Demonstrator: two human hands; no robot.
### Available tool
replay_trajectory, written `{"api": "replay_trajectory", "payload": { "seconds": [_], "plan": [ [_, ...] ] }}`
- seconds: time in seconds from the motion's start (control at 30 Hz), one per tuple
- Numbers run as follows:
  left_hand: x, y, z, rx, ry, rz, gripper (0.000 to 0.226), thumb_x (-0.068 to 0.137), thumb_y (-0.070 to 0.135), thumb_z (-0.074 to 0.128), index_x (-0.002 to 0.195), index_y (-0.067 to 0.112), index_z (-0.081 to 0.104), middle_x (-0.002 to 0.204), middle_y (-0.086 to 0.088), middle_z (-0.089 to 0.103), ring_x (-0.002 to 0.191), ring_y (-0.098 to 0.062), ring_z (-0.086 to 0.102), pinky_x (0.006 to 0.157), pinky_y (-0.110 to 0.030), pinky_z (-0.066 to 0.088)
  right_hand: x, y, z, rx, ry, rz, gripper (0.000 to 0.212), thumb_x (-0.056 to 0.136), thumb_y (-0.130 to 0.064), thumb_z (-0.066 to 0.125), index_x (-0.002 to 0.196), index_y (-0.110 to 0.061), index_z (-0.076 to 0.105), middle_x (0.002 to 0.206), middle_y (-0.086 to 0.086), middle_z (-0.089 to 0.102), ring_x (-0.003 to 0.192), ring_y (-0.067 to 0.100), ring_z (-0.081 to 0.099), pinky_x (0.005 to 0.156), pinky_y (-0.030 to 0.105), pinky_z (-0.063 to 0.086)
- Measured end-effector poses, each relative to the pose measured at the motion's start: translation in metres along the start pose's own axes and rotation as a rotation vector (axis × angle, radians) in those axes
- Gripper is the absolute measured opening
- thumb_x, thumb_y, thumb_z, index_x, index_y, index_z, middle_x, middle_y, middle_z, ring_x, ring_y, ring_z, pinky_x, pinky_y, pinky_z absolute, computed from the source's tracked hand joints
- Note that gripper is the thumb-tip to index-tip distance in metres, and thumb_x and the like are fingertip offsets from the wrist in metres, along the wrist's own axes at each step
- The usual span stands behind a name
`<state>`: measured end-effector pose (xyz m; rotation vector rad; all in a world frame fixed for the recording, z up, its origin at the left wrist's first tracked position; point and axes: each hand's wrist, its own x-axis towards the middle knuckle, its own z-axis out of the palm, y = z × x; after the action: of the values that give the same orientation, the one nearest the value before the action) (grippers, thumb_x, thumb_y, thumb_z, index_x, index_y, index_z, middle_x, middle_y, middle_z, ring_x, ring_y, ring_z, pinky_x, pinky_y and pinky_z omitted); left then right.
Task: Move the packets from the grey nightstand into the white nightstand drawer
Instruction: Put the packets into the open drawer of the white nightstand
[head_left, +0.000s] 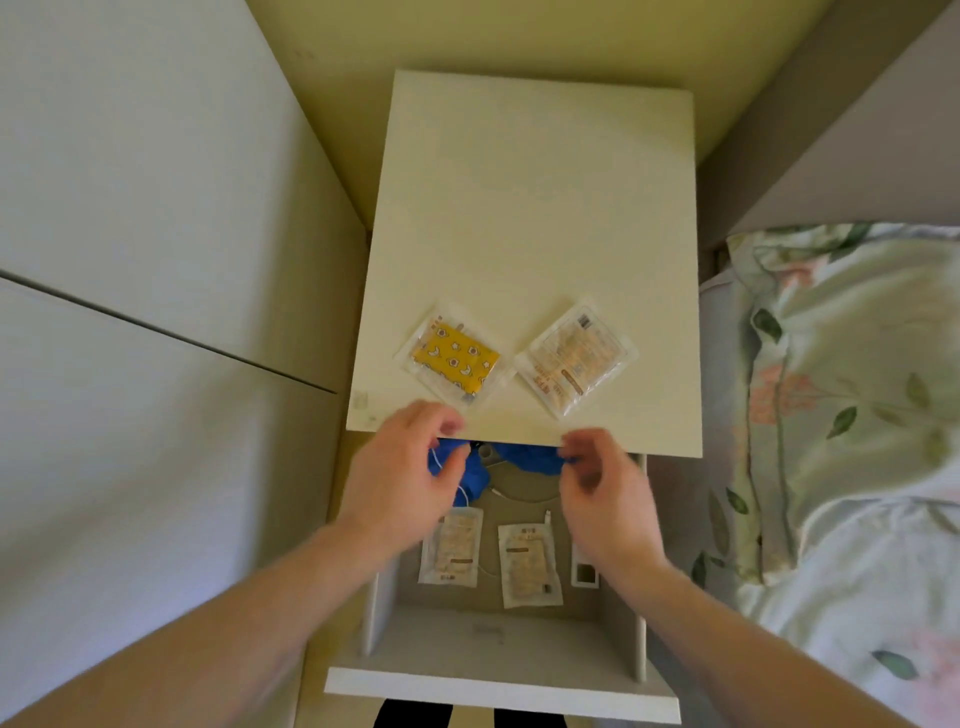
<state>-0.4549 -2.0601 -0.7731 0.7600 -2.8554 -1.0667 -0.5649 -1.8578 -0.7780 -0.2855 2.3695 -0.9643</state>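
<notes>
Nearest the camera, the drawer (498, 686) of the white nightstand (535, 234) stands pulled out, its white front panel at the bottom of the head view. Two bare forearms reach over it toward the nightstand's front edge.

The left hand (402, 478) hovers over the back left part of the drawer, its fingers loosely curled at the edge of the nightstand top. A thin white cord (449, 470) runs beside its fingers, but blur hides whether it is pinched, so its grasp cannot be told. The right hand (602, 488) hovers over the back right part, fingers also curled and blurred; whether it holds anything cannot be told either.

Between the hands, at the back of the drawer, lies something blue (519, 457), partly under the nightstand top. Further forward on the drawer floor lie two pale packets: the left packet (451, 545) and the right packet (530, 564), side by side and slightly apart. A small white charger (584, 571) rests by the right wall.

On the nightstand top, near its front edge, lie a yellow patterned packet (453, 358) and a clear pale packet (574, 356), close together and both turned at an angle.

A bed with floral bedding (841, 395) sits to the right, and pale cupboard panels (145, 260) to the left.
</notes>
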Motion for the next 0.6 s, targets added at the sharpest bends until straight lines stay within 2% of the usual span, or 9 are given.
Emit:
{"api": "replay_trajectory", "payload": {
  "seconds": [0.07,0.13,0.23,0.33,0.4,0.47,0.53,0.6],
  "plan": [
    [0.027,0.009,-0.021,-0.038,0.124,-0.027,0.022,0.090,0.033,0.071,0.109,0.028,0.059,0.104,0.018,0.057,0.088,-0.002,0.055,0.073,-0.016,0.046,0.016,-0.026,-0.020,0.036,0.091,-0.100,0.030,0.094,-0.010,0.062,0.113,-0.033,0.058,0.105,-0.019,0.062,0.089,0.001,0.062,0.075,0.024,0.057],
    [0.057,0.011,-0.031,-0.052,0.204,-0.133,0.034,0.089,0.040,0.073,0.117,0.026,0.059,0.115,0.013,0.056,0.100,-0.007,0.055,0.083,-0.021,0.048,0.038,-0.046,-0.032,0.026,0.196,-0.175,0.032,0.092,-0.011,0.065,0.115,-0.031,0.058,0.110,-0.017,0.060,0.097,0.002,0.059,0.080,0.026,0.055],
    [0.089,0.005,-0.031,0.092,0.107,-0.322,0.070,0.081,0.060,0.074,0.135,0.022,0.050,0.133,0.002,0.051,0.120,-0.020,0.050,0.098,-0.039,0.049,0.077,-0.060,-0.035,-0.042,0.216,-0.072,0.051,0.090,-0.025,0.070,0.135,-0.032,0.048,0.133,-0.010,0.050,0.121,0.013,0.049,0.098,0.035,0.051],
    [0.096,0.001,-0.022,0.188,-0.018,-0.422,0.094,0.069,0.075,0.075,0.138,0.020,0.044,0.133,-0.002,0.049,0.122,-0.024,0.047,0.098,-0.043,0.048,0.099,-0.056,-0.028,-0.202,0.148,0.114,0.078,0.085,-0.045,0.074,0.150,-0.026,0.035,0.148,0.001,0.039,0.134,0.025,0.036,0.108,0.041,0.039],
    [0.094,-0.001,-0.012,0.143,-0.013,-0.463,0.097,0.063,0.073,0.080,0.134,0.020,0.042,0.130,-0.002,0.049,0.120,-0.023,0.047,0.096,-0.040,0.048,0.100,-0.048,-0.021,-0.247,0.165,0.162,0.084,0.082,-0.053,0.075,0.149,-0.024,0.035,0.146,0.005,0.040,0.132,0.029,0.037,0.108,0.043,0.038],
    [0.092,-0.001,-0.005,0.085,0.003,-0.526,0.096,0.060,0.071,0.084,0.130,0.019,0.044,0.128,-0.003,0.050,0.119,-0.022,0.047,0.094,-0.037,0.047,0.098,-0.041,-0.016,-0.174,0.181,0.219,0.085,0.079,-0.055,0.077,0.146,-0.024,0.036,0.141,0.006,0.047,0.130,0.030,0.040,0.108,0.046,0.040],
    [0.093,-0.002,-0.003,0.059,-0.027,-0.583,0.094,0.061,0.070,0.084,0.131,0.018,0.048,0.129,-0.004,0.050,0.122,-0.024,0.047,0.097,-0.038,0.047,0.095,-0.037,-0.015,-0.173,0.153,0.247,0.081,0.079,-0.056,0.078,0.142,-0.020,0.042,0.136,0.005,0.052,0.128,0.030,0.042,0.106,0.047,0.043],
    [0.091,-0.004,-0.003,0.084,-0.067,-0.564,0.087,0.064,0.068,0.083,0.130,0.018,0.052,0.126,-0.005,0.051,0.122,-0.025,0.048,0.096,-0.038,0.048,0.090,-0.036,-0.016,-0.236,0.102,0.241,0.075,0.079,-0.056,0.077,0.137,-0.018,0.049,0.130,0.004,0.055,0.125,0.029,0.043,0.103,0.046,0.046]
  ]
}}
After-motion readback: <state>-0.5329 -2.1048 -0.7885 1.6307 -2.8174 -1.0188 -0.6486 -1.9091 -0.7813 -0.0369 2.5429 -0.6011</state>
